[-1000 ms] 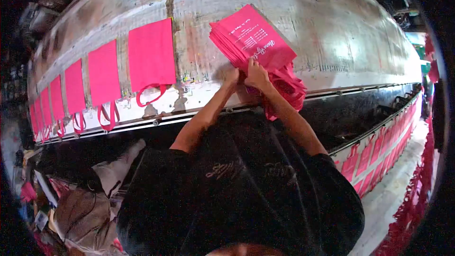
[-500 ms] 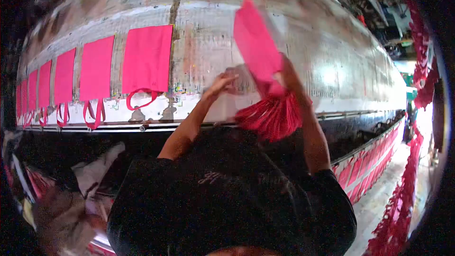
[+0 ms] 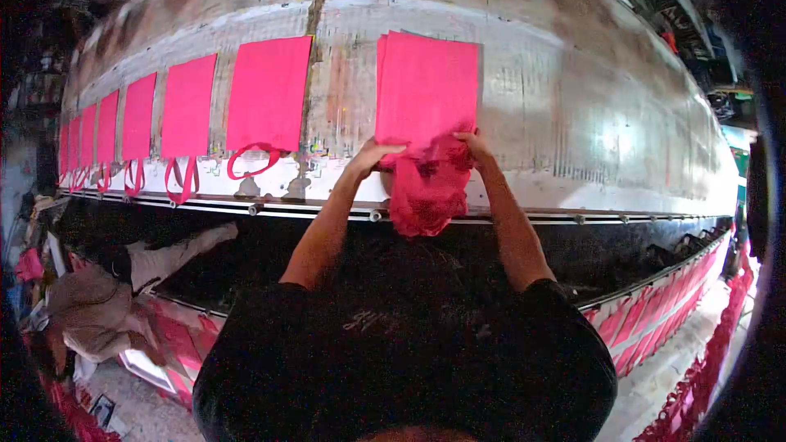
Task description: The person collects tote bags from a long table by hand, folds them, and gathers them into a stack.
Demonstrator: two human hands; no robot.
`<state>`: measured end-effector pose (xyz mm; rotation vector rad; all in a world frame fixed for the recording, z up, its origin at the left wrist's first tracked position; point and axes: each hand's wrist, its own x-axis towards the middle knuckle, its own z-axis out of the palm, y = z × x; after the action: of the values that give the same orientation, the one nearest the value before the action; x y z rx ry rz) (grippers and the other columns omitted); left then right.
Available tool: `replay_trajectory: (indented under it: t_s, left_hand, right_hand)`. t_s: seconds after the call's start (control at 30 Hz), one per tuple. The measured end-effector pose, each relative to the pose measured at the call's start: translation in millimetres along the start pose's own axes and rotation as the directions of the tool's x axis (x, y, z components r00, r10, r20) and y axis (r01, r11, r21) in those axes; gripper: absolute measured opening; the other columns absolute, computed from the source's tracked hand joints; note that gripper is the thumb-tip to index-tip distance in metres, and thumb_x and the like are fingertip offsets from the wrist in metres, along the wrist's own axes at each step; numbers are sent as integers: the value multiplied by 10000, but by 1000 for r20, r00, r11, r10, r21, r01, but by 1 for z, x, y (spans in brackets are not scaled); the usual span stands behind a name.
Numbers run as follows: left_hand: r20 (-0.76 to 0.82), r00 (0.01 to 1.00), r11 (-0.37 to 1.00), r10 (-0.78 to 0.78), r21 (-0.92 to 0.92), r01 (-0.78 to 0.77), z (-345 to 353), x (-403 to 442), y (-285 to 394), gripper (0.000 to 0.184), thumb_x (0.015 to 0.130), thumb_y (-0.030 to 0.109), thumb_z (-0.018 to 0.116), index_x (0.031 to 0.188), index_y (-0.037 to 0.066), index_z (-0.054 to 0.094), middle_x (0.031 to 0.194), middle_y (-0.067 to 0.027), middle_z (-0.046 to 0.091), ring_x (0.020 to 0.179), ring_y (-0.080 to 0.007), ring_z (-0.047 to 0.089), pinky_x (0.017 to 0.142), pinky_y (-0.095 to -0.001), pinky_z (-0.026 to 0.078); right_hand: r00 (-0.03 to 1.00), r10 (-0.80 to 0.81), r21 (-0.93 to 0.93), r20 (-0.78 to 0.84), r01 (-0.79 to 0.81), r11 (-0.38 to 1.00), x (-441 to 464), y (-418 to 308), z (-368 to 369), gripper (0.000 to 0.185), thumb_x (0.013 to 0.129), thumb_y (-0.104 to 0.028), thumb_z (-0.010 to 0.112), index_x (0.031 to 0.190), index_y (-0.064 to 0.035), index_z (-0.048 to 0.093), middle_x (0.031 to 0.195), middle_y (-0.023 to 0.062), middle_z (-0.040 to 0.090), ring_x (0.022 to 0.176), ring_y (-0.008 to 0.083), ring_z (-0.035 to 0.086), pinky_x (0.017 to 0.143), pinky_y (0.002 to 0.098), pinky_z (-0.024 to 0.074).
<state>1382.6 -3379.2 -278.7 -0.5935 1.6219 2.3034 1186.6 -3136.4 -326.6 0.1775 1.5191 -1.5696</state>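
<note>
A stack of pink bags lies on the long table in front of me, blank side up, its bunched handles hanging over the near edge. My left hand grips the stack's lower left corner, fingers partly hidden by the fabric. At the lower right corner, my right hand is closed on the same stack. Left of it, a row of single pink bags lies flat, with handle loops toward the near edge.
A metal rail with bolts runs along the table's near edge. Behind me on the right, more pink bags lie on another long surface. At the lower left a person in brownish clothes bends over.
The stack was lifted and turned over from its printed side to its blank side, and now lies straight on the table. My left hand, apart from it half a second ago, holds it again.
</note>
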Motion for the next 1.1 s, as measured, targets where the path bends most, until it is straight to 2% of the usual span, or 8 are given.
replay_trajectory:
  t_s: [0.17,0.33,0.43,0.6,0.8,0.97,1.03,1.1]
  left_hand:
    - [7,989,925,-146,-355,139,-2,1,19,654,860,492,581,1362,93,450,1274,-79,554,1087,-218,571,872,-395,483]
    - [-60,955,888,-289,-390,244,-4,37,18,485,788,251,732,1181,5,593,1073,-113,649,962,-210,635,825,-340,527]
    - [-141,949,893,-282,-401,206,-1,44,7,362,751,142,746,1058,-24,651,981,-122,675,901,-217,652,802,-337,534]
    - [-402,916,992,-15,-122,-38,2,-10,94,338,693,35,744,1004,-62,654,954,-145,679,839,-212,657,759,-335,539]
    - [-166,967,980,196,3,-198,-111,-18,105,355,755,116,731,1070,-22,641,1007,-111,670,833,-224,660,764,-336,546]
    - [-347,887,940,-306,-260,223,-173,13,23,351,747,147,761,1040,-14,650,975,-88,673,852,-211,651,786,-327,523]
    - [-425,869,963,-254,-189,189,-147,-6,42,389,726,119,772,1057,-28,632,973,-103,667,878,-228,649,796,-346,522]
    - [-453,869,978,-200,-145,150,-158,-7,13,426,715,90,769,1091,-22,604,1015,-96,655,925,-225,638,815,-351,516]
  right_hand:
    - [983,-99,436,151,24,899,-73,-40,25,495,959,-434,427,1210,-29,560,1045,78,638,936,199,615,802,355,525]
    - [963,-15,188,269,-37,981,20,23,-56,356,961,-301,441,1141,-30,585,1010,98,655,905,207,641,811,371,526]
    - [850,152,600,503,-471,647,8,0,-39,284,941,-214,481,1107,-13,593,968,90,654,836,182,645,738,318,538]
    - [853,-494,-233,168,521,821,-13,-54,23,183,880,-154,581,921,16,638,849,49,654,781,167,632,666,327,532]
    - [942,-309,-259,-133,268,928,79,13,68,122,835,-165,586,837,-52,632,724,40,617,643,200,591,555,360,475]
    - [991,122,205,50,-129,970,125,74,79,250,867,-222,545,672,-79,610,556,53,550,467,188,535,437,365,427]
    - [927,-357,-738,-117,159,656,96,48,85,297,879,-279,514,753,-43,644,565,139,581,510,232,593,478,394,456]
    - [912,-387,-748,-133,164,643,83,26,94,274,815,-265,540,767,-18,648,671,188,610,590,286,620,520,413,466]
